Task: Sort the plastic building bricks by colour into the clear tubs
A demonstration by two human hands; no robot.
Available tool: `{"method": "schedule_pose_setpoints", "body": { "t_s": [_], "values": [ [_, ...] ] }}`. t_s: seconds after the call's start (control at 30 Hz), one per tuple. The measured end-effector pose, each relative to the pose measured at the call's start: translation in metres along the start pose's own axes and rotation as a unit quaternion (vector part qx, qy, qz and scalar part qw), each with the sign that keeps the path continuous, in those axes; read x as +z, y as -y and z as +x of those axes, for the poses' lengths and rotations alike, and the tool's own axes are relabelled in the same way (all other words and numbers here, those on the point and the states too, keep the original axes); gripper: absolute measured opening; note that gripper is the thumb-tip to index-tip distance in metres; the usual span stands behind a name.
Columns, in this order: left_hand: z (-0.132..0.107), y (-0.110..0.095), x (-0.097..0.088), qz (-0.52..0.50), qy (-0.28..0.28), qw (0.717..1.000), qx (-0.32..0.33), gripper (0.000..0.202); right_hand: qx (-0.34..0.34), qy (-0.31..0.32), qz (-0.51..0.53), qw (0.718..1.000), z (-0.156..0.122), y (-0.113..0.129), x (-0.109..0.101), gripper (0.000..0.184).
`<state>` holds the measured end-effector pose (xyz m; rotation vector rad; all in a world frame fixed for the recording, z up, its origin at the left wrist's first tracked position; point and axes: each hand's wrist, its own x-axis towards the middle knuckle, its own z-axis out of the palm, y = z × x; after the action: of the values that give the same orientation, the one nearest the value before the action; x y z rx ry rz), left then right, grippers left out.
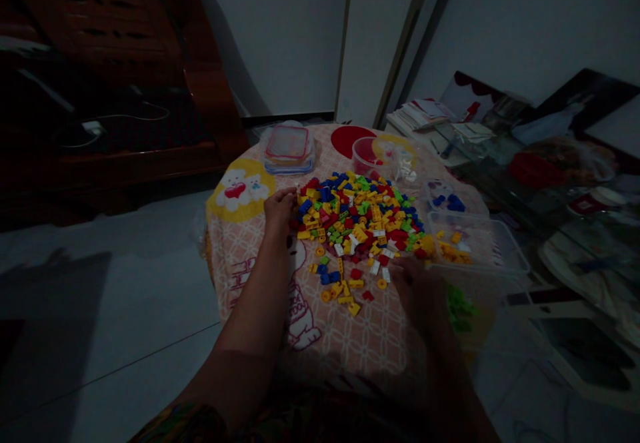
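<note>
A loose pile of small plastic bricks (357,220) in red, yellow, blue, green and white lies in the middle of a round surface (345,343) covered by a pink patterned cloth. The left hand (280,208) sits at the pile's left edge with its fingers curled down onto the outermost bricks. Whether it pinches one cannot be told. The right hand (417,290) lies in shadow at the pile's near right edge, beside a few stray white and red pieces, and its grip is too dark to make out. The two hands are well apart, one on each side of the pile.

Clear tubs ring the pile. A tub with red pieces (365,146) stands behind it, and a tub with blue pieces (434,193) behind and to its right. A tub with yellow pieces (495,243) is just to the right, and a tub with green pieces (480,290) right and nearer. A stack of clear lidded boxes (289,146) stands behind and to the left.

The bricks look light, hard and smooth, so each would likely be best pinched by its flat sides between thumb and forefinger. In a loose heap they would probably slide and scatter if pushed.

No brand or writing is legible. Left of the pile the cloth shows a yellow disc with two white bears and a red heart (241,188).
</note>
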<state>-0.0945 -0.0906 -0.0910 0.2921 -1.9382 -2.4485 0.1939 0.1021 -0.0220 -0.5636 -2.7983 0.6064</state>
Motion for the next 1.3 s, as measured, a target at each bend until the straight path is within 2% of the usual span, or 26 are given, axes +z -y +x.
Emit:
{"method": "schedule_pose_setpoints", "body": {
  "t_s": [0.1, 0.3, 0.57, 0.67, 0.8, 0.97, 1.1, 1.3],
  "values": [
    [-0.002, -0.001, -0.001, -0.011, 0.014, 1.000, -0.006, 0.026, -0.052, 0.048, -0.025, 0.997, 0.015, 0.031, 0.018, 0.030],
    [-0.007, -0.006, 0.001, -0.013, 0.013, 1.000, -0.019, 0.027, -0.050, 0.153, -0.128, 0.979, 0.054, 0.072, 0.043, 0.032],
    [-0.005, -0.005, 0.000, -0.014, 0.009, 1.000, -0.002, 0.024, -0.079, 0.166, -0.176, 0.967, 0.075, 0.078, 0.066, 0.036],
    [-0.004, -0.004, 0.000, -0.015, 0.010, 1.000, 0.001, 0.025, -0.067, 0.166, -0.172, 0.969, 0.075, 0.078, 0.065, 0.035],
    [-0.004, -0.004, 0.000, -0.012, 0.008, 1.000, -0.005, 0.024, -0.041, 0.161, -0.137, 0.977, 0.065, 0.078, 0.050, 0.033],
    [-0.001, -0.001, 0.000, -0.016, 0.011, 1.000, -0.002, 0.024, -0.031, 0.102, -0.076, 0.991, 0.039, 0.056, 0.025, 0.031],
    [0.000, 0.000, 0.000, -0.015, 0.009, 1.000, -0.007, 0.026, -0.016, 0.038, -0.073, 0.996, 0.016, 0.017, 0.006, 0.029],
    [-0.001, 0.000, -0.001, 0.003, 0.008, 1.000, 0.002, 0.028, 0.063, -0.025, -0.090, 0.994, -0.015, -0.045, -0.031, 0.035]
  ]
}}
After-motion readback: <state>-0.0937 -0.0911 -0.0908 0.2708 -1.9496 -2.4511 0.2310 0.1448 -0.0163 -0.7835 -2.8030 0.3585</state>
